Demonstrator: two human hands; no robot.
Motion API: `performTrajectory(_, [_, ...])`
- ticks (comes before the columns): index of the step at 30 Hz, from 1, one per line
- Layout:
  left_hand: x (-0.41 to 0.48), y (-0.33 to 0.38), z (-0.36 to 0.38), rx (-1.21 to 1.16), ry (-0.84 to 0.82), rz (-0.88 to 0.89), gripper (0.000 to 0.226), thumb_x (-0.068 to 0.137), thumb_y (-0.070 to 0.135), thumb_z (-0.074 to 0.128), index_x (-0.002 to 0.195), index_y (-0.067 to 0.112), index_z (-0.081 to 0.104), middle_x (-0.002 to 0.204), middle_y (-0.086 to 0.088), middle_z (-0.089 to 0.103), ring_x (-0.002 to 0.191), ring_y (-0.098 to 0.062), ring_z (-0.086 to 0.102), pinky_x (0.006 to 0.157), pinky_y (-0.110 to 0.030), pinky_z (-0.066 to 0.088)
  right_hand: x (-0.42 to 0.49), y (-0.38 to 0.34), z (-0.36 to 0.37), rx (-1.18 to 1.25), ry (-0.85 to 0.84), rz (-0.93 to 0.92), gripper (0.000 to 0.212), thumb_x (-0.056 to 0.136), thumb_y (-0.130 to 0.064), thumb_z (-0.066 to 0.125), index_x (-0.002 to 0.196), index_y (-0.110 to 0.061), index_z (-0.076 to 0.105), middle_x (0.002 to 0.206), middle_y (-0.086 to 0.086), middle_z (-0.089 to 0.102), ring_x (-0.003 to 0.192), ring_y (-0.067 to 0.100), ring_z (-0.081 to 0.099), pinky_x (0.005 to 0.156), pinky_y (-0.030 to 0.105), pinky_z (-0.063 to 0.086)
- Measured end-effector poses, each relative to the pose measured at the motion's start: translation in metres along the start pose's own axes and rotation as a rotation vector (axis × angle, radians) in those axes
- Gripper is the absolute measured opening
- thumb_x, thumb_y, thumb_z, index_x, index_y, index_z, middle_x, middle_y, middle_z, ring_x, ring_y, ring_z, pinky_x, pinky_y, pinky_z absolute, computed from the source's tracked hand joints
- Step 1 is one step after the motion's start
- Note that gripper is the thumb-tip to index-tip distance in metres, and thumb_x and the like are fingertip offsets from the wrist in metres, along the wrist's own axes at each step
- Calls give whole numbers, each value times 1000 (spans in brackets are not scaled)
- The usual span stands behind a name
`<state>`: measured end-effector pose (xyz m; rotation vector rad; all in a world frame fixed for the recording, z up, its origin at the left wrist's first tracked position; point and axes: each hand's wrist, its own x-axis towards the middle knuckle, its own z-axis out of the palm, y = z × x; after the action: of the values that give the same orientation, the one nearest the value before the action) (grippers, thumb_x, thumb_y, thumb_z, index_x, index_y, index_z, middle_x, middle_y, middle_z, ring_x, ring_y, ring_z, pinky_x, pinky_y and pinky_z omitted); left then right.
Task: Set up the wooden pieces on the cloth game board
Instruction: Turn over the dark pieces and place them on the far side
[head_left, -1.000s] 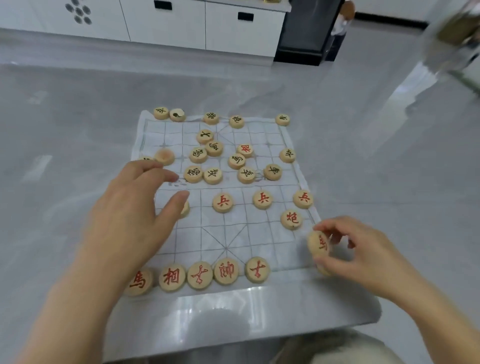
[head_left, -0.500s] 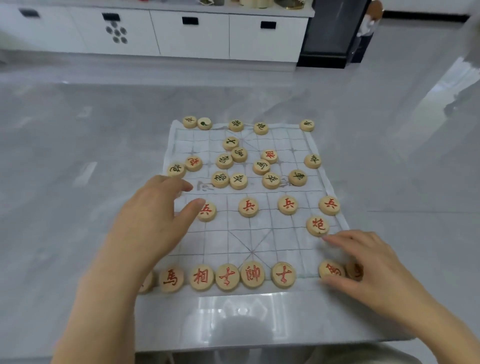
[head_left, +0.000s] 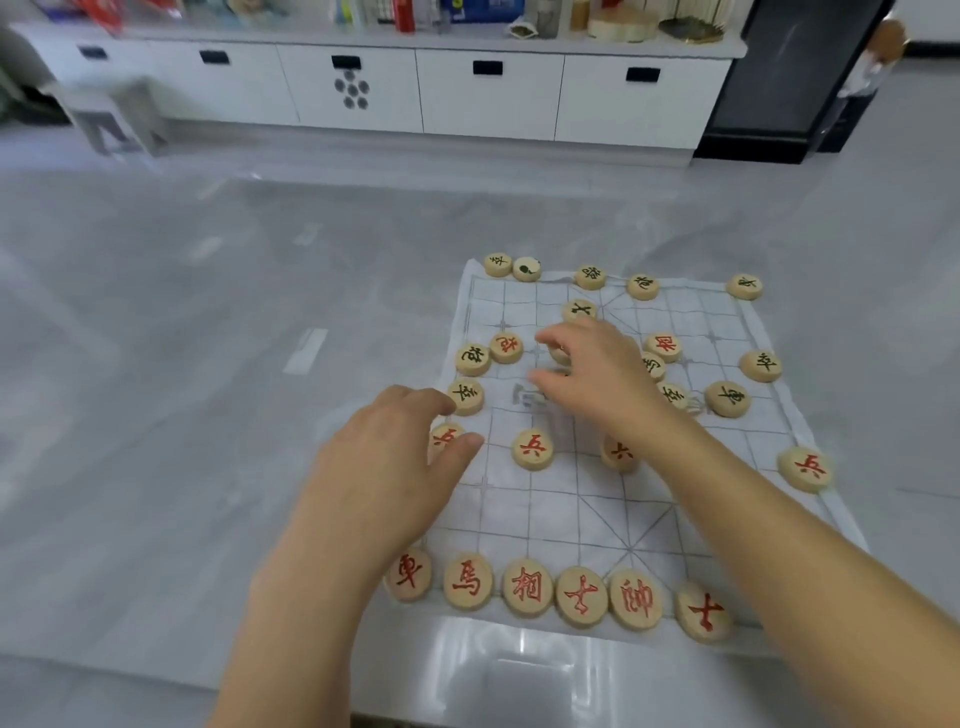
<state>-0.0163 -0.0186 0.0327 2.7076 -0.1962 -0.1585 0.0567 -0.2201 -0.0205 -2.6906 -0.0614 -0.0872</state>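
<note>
While your near-edge row of red pieces (head_left: 524, 587) sits lined up, your left hand (head_left: 395, 467) hovers slack and empty at the cloth board's (head_left: 571, 509) left edge, by a red soldier (head_left: 445, 435). Your right hand (head_left: 597, 374) has jumped from the near right corner to the mid-board jumble (head_left: 662, 347); fingers curl there, grip unclear. Strays next, I reckon.

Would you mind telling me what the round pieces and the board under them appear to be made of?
The round pieces look like pale wood with a matte finish: tan faces, characters marked in red or black. The board seems to be thin white cloth printed with a grid; its edges wrinkle and rumple.
</note>
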Motion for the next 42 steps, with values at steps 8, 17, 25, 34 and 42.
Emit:
performTrajectory(8, [-2,-24,-7,8,-3,-49,45,86,57,44,124,34,48,127,14,50,113,-10,52,91,-34,47,66,-10,35,-299,-47,72,46,74,-55,62,108,-24,60,109,5,54,100,26,51,75,35,34])
performTrajectory(17, [-8,-20,-12,12,-14,-41,47,85,57,43,124,33,49,126,12,53,109,-12,55,88,-33,47,-20,12,-56,897,41,274,39,82,-6,66,114,-25,59,88,0,65,65,10,60,52,21,43])
performTrajectory(25, [-8,-11,-17,-69,29,-68,43,85,54,49,121,32,52,122,14,56,105,-9,56,86,-32,46,-79,-23,-12,635,-53,145,33,75,-25,75,104,-33,62,98,-11,56,72,2,52,67,15,42])
performTrajectory(34, [-3,-14,-20,-80,40,-95,42,85,53,49,121,32,52,121,14,57,107,-11,56,87,-33,46,-67,-40,31,-45,-231,-231,45,77,-47,65,119,-37,51,119,-21,53,117,9,32,91,31,19])
performTrajectory(42, [-8,-22,-24,-72,62,-97,43,85,53,48,122,30,52,120,14,57,105,-10,57,85,-31,46,-63,-35,34,-131,-204,-234,52,73,-57,63,118,-33,53,123,-15,43,120,12,30,96,32,20])
